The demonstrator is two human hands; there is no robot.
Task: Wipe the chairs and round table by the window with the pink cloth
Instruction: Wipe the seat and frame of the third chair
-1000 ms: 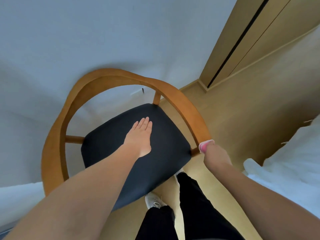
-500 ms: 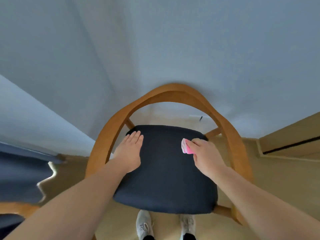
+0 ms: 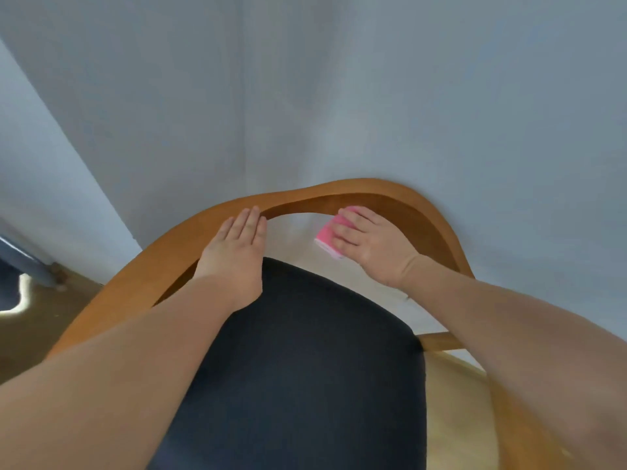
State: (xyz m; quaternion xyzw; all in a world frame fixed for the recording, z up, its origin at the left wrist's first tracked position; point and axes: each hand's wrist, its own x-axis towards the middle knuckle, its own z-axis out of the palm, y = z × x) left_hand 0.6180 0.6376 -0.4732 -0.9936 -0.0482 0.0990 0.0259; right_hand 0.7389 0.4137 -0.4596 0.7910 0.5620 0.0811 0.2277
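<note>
A chair with a curved wooden backrest point(image 3: 400, 198) and a dark padded seat point(image 3: 305, 368) stands right below me against a pale wall. My left hand point(image 3: 234, 252) lies flat, fingers together, with its fingertips on the left part of the backrest rail. My right hand point(image 3: 366, 245) presses a folded pink cloth point(image 3: 327, 237) against the inner face of the backrest, right of centre. The cloth sticks out from under my fingers on the left side. No round table is in view.
The pale wall point(image 3: 339, 96) rises directly behind the chair. A light wooden floor point(image 3: 454, 401) shows to the right of the seat. At the far left are a dark floor strip and a dark blue object point(image 3: 20, 266).
Both hands have moved from the seat up to the backrest. My right hand carried the pink cloth from the seat's back edge onto the wooden rail. My view has come closer to the chair.
</note>
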